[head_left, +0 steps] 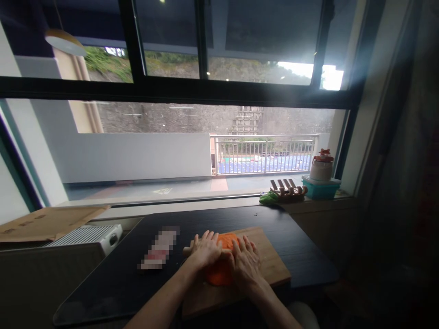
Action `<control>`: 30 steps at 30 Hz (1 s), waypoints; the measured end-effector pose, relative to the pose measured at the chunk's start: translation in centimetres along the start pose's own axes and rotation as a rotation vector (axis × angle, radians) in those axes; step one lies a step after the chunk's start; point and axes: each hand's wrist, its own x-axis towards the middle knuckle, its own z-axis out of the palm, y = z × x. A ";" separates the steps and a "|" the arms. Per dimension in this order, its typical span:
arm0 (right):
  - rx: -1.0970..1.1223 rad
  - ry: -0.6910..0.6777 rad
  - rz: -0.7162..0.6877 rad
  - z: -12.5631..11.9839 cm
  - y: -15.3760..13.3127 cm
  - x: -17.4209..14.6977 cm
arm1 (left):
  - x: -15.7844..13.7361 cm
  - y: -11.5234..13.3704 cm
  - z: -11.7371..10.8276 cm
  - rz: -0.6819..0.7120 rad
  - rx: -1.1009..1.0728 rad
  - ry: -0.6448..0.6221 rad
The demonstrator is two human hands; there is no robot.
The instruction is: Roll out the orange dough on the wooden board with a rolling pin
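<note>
An orange sheet of dough or clay (219,275) lies flat on a wooden board (270,265). Across the sheet runs a pale wooden rolling pin (226,252), its left handle sticking out past my left hand. My left hand (206,249) rests palm down on the pin's left part, fingers stretched forward. Over the right part lies my right hand (247,260), also palm down with the fingers spread and straight. Both hands press on top of the pin rather than wrapping round it. The pin's right end is hidden under my right hand.
The board sits on a dark table (137,292). A blurred-out flat item (159,249) lies to the left. Beyond are a radiator (85,240) with brown cardboard (51,221), and a windowsill with a brown rack (288,189), a teal box (321,188) and a jar (321,170).
</note>
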 end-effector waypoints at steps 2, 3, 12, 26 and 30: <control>0.004 0.000 -0.033 0.1 0.0 -1.2 | -1.5 0.0 0.1 0.011 0.005 0.025; 0.004 0.003 -0.044 0.2 0.0 -1.6 | -2.0 -0.1 0.2 0.017 0.003 0.031; 0.042 -0.082 0.028 -1.0 -0.1 2.1 | 0.0 0.0 -0.1 0.008 0.022 0.020; 0.033 -0.115 0.191 -0.1 0.6 9.4 | 5.3 -1.9 0.1 -0.209 -0.124 -0.007; 0.021 -0.101 0.204 -0.4 0.3 7.7 | 4.1 -1.6 -0.1 -0.202 -0.107 0.018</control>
